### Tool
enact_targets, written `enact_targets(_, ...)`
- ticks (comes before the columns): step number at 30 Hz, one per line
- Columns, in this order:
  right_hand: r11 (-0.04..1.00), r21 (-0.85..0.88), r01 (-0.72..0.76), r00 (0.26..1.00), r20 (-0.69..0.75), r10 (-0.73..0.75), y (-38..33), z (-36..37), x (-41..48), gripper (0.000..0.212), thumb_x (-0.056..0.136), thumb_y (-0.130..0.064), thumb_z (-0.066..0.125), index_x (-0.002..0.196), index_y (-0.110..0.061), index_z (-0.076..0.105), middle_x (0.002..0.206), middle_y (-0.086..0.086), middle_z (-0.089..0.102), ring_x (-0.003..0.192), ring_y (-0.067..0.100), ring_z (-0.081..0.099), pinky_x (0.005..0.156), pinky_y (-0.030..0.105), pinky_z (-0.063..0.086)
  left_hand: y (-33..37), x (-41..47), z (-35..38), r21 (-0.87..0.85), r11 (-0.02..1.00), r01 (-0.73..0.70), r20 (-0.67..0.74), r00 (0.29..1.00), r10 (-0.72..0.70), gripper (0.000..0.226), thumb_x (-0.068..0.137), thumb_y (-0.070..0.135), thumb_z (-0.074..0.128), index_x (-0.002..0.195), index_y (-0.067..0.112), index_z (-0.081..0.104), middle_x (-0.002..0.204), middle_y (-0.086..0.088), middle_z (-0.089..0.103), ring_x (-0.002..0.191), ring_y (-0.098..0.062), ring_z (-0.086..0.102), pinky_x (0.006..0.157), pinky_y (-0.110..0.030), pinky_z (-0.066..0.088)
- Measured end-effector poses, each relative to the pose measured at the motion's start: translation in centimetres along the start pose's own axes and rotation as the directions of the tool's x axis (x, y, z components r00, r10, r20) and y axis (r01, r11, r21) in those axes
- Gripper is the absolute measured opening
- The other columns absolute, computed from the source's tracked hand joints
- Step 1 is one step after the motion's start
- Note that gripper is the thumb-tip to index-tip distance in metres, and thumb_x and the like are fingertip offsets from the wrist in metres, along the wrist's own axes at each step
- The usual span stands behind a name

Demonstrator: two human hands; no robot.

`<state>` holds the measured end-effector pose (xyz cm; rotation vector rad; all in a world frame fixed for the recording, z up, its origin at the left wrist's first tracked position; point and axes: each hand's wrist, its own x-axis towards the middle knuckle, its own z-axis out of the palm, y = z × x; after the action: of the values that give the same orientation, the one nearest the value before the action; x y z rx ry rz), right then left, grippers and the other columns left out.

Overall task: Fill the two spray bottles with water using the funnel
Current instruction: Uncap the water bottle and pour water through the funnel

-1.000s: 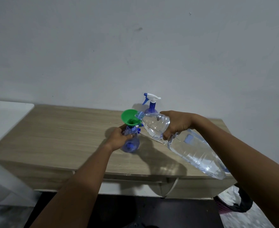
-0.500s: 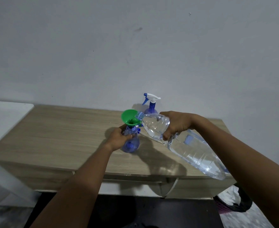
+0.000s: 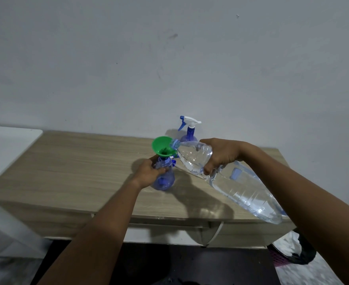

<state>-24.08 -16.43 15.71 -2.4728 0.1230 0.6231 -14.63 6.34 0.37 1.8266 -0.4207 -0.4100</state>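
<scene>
A blue spray bottle (image 3: 164, 181) without its sprayer stands on the wooden desk (image 3: 77, 167), with a green funnel (image 3: 162, 148) sitting in its neck. My left hand (image 3: 149, 171) grips this bottle near the neck. My right hand (image 3: 221, 156) grips a large clear water bottle (image 3: 231, 182), tilted so its open mouth rests on the funnel's rim. A second blue spray bottle (image 3: 189, 133), with a white and blue trigger head on, stands behind by the wall. A small blue and white part (image 3: 173, 160), perhaps the removed sprayer, peeks out behind the funnel.
The grey wall rises right behind the desk. A white surface (image 3: 7, 145) adjoins the desk on the left. Below the desk at the right lies a dark round object (image 3: 293, 251) on the floor. The desk's left half is bare wood.
</scene>
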Motion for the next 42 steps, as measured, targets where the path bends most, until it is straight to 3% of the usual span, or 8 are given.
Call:
enact_targets(6,1.000,0.012,0.003,1.000,0.001,-0.003,0.1,0.1,-0.1,0.057,0.071,-0.011,0.086,0.111,-0.032,0.053,0.097,0.010,0.076,0.077,0.022,0.077,0.067,0.034,0.061,0.0,0.1,0.1,-0.002,1.000,0.012,-0.013,1.000,-0.012,0.046,0.088,0.008,0.075,0.132,0.011,0.062,0.111,-0.001,0.070,0.103,-0.016,0.065,0.069,0.000,0.047)
enact_targets(10,1.000,0.015,0.023,1.000,-0.010,-0.022,0.1,0.1,-0.3,0.060,0.071,-0.009,0.086,0.118,-0.027,0.052,0.092,0.004,0.074,0.076,0.021,0.077,0.071,0.038,0.062,-0.1,0.2,0.1,-0.007,1.000,0.009,-0.003,1.000,-0.009,0.046,0.089,0.007,0.075,0.133,0.011,0.061,0.116,-0.002,0.070,0.107,-0.018,0.066,0.077,-0.007,0.049)
enact_targets(14,0.995,0.020,0.101,0.984,-0.148,-0.097,0.4,0.2,-0.6,0.060,0.071,-0.006,0.085,0.109,-0.038,0.052,0.083,-0.015,0.066,0.063,-0.005,0.066,0.062,0.021,0.056,-0.4,0.3,-0.1,-0.035,0.999,0.013,0.009,1.000,-0.013,0.045,0.088,0.005,0.075,0.131,0.009,0.063,0.119,-0.006,0.073,0.108,-0.022,0.069,0.079,-0.012,0.053)
enact_targets(20,0.973,0.146,0.178,0.927,-0.357,-0.115,2.1,1.1,0.7,0.063,0.060,-0.010,0.086,0.113,-0.027,0.057,0.069,-0.012,0.069,0.061,0.009,0.061,0.075,0.041,0.060,-0.2,0.2,-0.1,-0.084,0.996,0.017,0.029,0.999,-0.015,0.039,0.088,0.004,0.075,0.124,0.014,0.064,0.113,-0.005,0.071,0.104,-0.021,0.066,0.086,-0.024,0.055)
enact_targets(26,0.962,0.149,0.231,0.817,-0.566,-0.109,2.2,1.5,1.4,0.071,0.057,-0.019,0.092,0.114,-0.036,0.052,0.088,0.005,0.072,0.072,0.023,0.066,0.071,0.037,0.056,-0.1,0.0,0.0,-0.058,0.998,0.010,0.018,1.000,-0.009,0.041,0.089,-0.001,0.071,0.129,0.007,0.061,0.111,-0.003,0.069,0.085,0.003,0.068,0.075,-0.009,0.052)
enact_targets(31,0.936,0.222,0.274,0.657,-0.754,-0.013,2.8,1.7,2.6,0.079,0.056,-0.030,0.090,0.120,-0.036,0.046,0.097,-0.003,0.072,0.086,0.020,0.072,0.079,0.041,0.060,-0.3,0.1,-0.1,-0.070,0.997,0.031,0.031,0.999,-0.029,0.044,0.088,0.003,0.074,0.131,0.008,0.062,0.119,-0.007,0.072,0.108,-0.022,0.068,0.095,-0.032,0.054)
enact_targets(35,0.896,0.297,0.329,0.531,-0.843,0.084,3.2,2.1,3.5,0.083,0.062,-0.028,0.091,0.129,-0.032,0.042,0.097,-0.005,0.067,0.090,0.015,0.067,0.081,0.034,0.058,-0.5,0.4,-0.1,-0.047,0.998,0.033,0.023,0.999,-0.032,0.045,0.088,0.007,0.075,0.131,0.010,0.062,0.117,-0.004,0.073,0.109,-0.022,0.069,0.096,-0.033,0.054)
enact_targets(42,0.875,0.302,0.379,0.435,-0.892,0.120,3.5,2.6,5.4,0.088,0.066,-0.025,0.092,0.137,-0.027,0.040,0.095,-0.026,0.057,0.092,0.016,0.064,0.087,0.033,0.055,-1.1,0.8,-0.2,-0.082,0.995,0.051,0.024,0.998,-0.049,0.042,0.087,0.004,0.075,0.127,0.012,0.064,0.116,-0.005,0.075,0.109,-0.024,0.071,0.102,-0.049,0.053)
